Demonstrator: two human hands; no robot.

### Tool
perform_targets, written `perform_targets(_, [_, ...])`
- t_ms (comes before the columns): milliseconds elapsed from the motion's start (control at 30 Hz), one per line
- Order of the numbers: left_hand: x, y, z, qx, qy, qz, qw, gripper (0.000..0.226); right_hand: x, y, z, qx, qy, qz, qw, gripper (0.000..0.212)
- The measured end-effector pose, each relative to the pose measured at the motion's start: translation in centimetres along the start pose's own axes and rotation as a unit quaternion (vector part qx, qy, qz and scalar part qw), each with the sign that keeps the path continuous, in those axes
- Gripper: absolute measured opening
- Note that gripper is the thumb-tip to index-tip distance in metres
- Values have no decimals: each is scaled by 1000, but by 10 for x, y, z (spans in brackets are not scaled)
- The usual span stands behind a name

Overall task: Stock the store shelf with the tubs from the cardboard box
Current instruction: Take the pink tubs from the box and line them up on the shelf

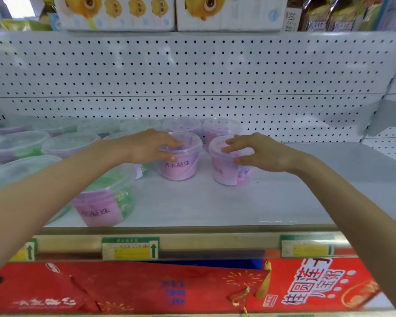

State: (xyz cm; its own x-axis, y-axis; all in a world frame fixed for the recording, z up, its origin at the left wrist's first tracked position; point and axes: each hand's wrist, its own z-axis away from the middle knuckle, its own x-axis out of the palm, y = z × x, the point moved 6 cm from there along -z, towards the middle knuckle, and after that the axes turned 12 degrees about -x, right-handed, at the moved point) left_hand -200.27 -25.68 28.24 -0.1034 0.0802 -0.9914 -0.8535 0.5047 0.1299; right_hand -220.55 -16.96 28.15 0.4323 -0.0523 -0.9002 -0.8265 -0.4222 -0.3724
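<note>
At the far left of the white shelf (284, 195), rows of clear lidded tubs (16, 145) run back toward the pegboard back panel (192, 72). The nearest of them is a large tub (105, 197) with a pink label and green contents, standing close to the front edge. Just right of it, the left hand (146, 145) grips the left pink tub (181, 165) from above, with its fingers curled over the lid's far rim and its thumb pressed to the front wall above the printed label. This tub stands upright mid-shelf. Beside it, apart by a narrow gap, the right pink tub (226, 175) also stands on the shelf. The right hand (258, 154) holds it, with fingers spread across the lid and the thumb against its side. Behind these two, a pair of small tubs (221, 128) stands against the back panel. Green and yellow price tags (130, 248) sit in the shelf's front rail, and red gift boxes (146, 287) lie below. White cartons with yellow cartoon figures (114, 12) fill the shelf above.
</note>
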Motion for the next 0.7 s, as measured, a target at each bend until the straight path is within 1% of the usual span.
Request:
perform_targets(33, [0,0,0,2,-1,7,1000,50,-5,0,0,9,10,-10,1000,34])
perform_targets(100, [0,-1,-2,6,1,11,1000,50,-12,-1,-1,42,63,-32,997,37])
perform_targets(167, [-1,-3,-3,5,5,10,1000,50,-6,1,-3,90,85,7,992,42])
perform_targets(200, [-1,-4,-4,4,7,9,1000,51,0,1,-4,104,82,49,990,38])
perform_targets(267, [-2,-5,-5,3,9,5,1000,51,10,-5,-7,88,68,133,985,17])
perform_targets(300, [-1,-5,-5,3,9,4,1000,51,12,-5,-9,76,58,137,986,16])
perform_targets(333, [-1,-5,-5,4,9,4,1000,51,12,-4,-9,67,36,128,989,21])
perform_targets(400, [-1,-6,-5,2,10,7,1000,50,7,-4,-8,48,-33,104,993,38])
perform_targets(467, [-1,-6,-4,2,12,9,1000,50,-3,-6,-4,41,-64,52,996,47])
perform_targets(533, [-3,-5,-5,4,13,8,1000,50,-6,-6,-1,59,-47,-3,997,49])
perform_targets(567, [-4,-5,-5,4,10,7,1000,51,-3,-8,-1,68,-31,-5,997,47])
perform_targets(667, [-5,-6,-8,3,-3,3,1000,53,12,-6,-9,71,-4,98,993,50])
perform_targets(700, [-6,-7,-8,3,-4,3,1000,53,15,-6,-11,68,2,109,992,48])
